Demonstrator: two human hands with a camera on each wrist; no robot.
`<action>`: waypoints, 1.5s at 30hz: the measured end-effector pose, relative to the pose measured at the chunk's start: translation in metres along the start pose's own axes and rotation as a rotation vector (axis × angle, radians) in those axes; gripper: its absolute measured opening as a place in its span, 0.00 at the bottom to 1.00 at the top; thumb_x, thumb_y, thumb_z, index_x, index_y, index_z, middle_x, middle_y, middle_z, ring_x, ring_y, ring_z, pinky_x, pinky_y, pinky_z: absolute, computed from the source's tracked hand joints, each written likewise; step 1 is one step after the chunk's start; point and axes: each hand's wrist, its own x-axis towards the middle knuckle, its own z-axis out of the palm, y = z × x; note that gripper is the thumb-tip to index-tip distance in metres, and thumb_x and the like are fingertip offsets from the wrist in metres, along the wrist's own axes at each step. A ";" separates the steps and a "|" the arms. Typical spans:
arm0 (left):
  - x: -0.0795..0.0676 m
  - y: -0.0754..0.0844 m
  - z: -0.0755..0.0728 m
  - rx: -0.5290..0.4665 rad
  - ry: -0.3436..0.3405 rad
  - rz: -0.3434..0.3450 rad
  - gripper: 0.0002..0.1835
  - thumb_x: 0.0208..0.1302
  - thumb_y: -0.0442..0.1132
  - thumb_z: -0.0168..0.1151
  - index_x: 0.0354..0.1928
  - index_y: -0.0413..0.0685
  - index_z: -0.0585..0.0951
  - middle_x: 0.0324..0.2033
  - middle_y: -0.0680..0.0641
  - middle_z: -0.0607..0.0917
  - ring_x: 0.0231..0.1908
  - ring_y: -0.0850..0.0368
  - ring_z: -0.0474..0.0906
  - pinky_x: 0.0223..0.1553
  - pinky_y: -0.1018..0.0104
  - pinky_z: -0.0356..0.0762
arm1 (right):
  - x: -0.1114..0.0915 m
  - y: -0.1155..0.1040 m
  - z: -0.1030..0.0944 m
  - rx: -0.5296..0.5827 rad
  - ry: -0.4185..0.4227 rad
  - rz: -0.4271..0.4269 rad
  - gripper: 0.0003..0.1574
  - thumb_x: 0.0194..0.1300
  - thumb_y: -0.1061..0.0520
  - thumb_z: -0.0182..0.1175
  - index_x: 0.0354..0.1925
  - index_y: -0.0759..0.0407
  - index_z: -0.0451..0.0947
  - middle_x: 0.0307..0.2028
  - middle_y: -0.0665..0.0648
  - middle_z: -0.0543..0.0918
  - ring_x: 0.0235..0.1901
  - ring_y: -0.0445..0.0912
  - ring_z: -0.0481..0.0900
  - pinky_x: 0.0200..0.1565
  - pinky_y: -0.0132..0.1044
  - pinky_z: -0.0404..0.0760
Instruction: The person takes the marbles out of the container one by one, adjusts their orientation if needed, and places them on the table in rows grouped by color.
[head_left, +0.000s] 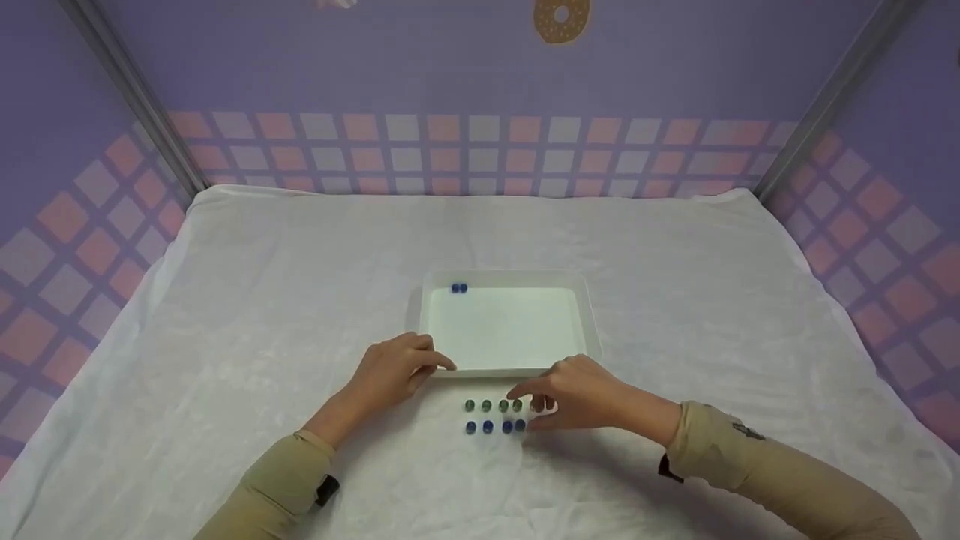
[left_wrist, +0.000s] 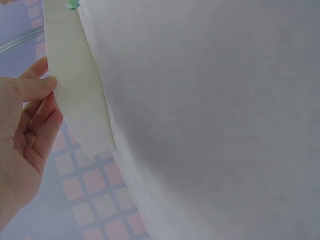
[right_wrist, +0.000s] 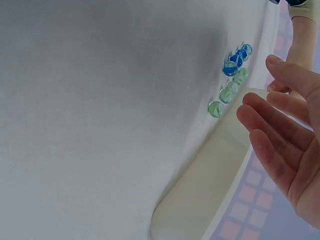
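Note:
A white rectangular tray [head_left: 510, 372] lies on the white cloth, with two blue marbles [head_left: 459, 288] in its far left corner. My left hand [head_left: 401, 364] is at the tray's near left side; in the left wrist view its thumb and fingers pinch the rim of the tray wall [left_wrist: 75, 75]. In front of the tray, green marbles [head_left: 487, 405] form a row, with blue marbles [head_left: 487, 427] in a row nearer me. Above the right end of these rows is my right hand [head_left: 581, 394], partly covering them. The right wrist view shows its fingers [right_wrist: 275, 125] spread loosely, holding nothing.
White cloth [head_left: 300, 285] spreads around the tray on all sides. Purple walls with pink and white checks [head_left: 480, 150] enclose the back and both sides, and grey posts [head_left: 832, 97] stand at the far corners.

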 end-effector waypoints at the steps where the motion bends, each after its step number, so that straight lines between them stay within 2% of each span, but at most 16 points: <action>1: 0.000 0.000 0.000 0.000 0.000 0.001 0.14 0.65 0.33 0.65 0.40 0.64 0.90 0.26 0.55 0.78 0.26 0.63 0.68 0.25 0.73 0.63 | 0.000 0.001 -0.001 0.005 0.004 -0.003 0.24 0.59 0.45 0.71 0.54 0.46 0.83 0.29 0.44 0.89 0.27 0.35 0.84 0.28 0.25 0.76; 6: 0.000 -0.002 0.000 0.008 -0.003 0.008 0.14 0.65 0.33 0.65 0.40 0.65 0.90 0.26 0.54 0.77 0.26 0.63 0.67 0.24 0.74 0.61 | 0.004 0.008 -0.009 0.005 0.047 -0.055 0.22 0.62 0.44 0.68 0.53 0.48 0.84 0.28 0.44 0.89 0.27 0.35 0.84 0.30 0.25 0.77; 11: 0.000 -0.003 0.000 0.020 0.007 0.007 0.14 0.63 0.33 0.66 0.39 0.65 0.90 0.25 0.55 0.78 0.25 0.64 0.66 0.24 0.75 0.62 | 0.017 0.017 -0.022 0.004 0.110 -0.102 0.18 0.62 0.45 0.68 0.49 0.49 0.85 0.27 0.45 0.89 0.25 0.34 0.84 0.30 0.25 0.79; 18: -0.001 -0.003 0.000 0.008 -0.010 -0.012 0.14 0.63 0.32 0.66 0.39 0.64 0.90 0.26 0.55 0.78 0.26 0.64 0.67 0.25 0.74 0.64 | 0.045 0.034 -0.033 -0.010 0.141 -0.108 0.15 0.62 0.47 0.69 0.46 0.48 0.86 0.27 0.46 0.89 0.25 0.35 0.84 0.30 0.29 0.80; 25: 0.000 -0.001 0.001 -0.012 -0.024 -0.025 0.14 0.63 0.32 0.66 0.39 0.64 0.90 0.26 0.55 0.78 0.27 0.63 0.69 0.27 0.73 0.67 | 0.071 0.056 -0.032 -0.053 0.167 -0.098 0.13 0.62 0.47 0.69 0.45 0.48 0.87 0.25 0.46 0.88 0.25 0.37 0.84 0.30 0.34 0.81; 37: 0.003 -0.001 -0.002 0.001 -0.023 0.000 0.14 0.63 0.32 0.66 0.38 0.65 0.90 0.26 0.56 0.77 0.27 0.63 0.69 0.25 0.74 0.63 | 0.101 0.094 -0.038 -0.052 0.134 -0.027 0.15 0.62 0.49 0.69 0.45 0.53 0.87 0.27 0.50 0.88 0.27 0.41 0.85 0.34 0.39 0.82; 45: 0.002 -0.003 -0.002 0.001 -0.047 -0.020 0.15 0.64 0.33 0.66 0.39 0.67 0.90 0.27 0.57 0.78 0.27 0.64 0.71 0.26 0.74 0.65 | 0.118 0.100 -0.046 -0.053 0.114 -0.009 0.16 0.62 0.50 0.69 0.47 0.53 0.86 0.29 0.52 0.88 0.29 0.43 0.85 0.36 0.39 0.83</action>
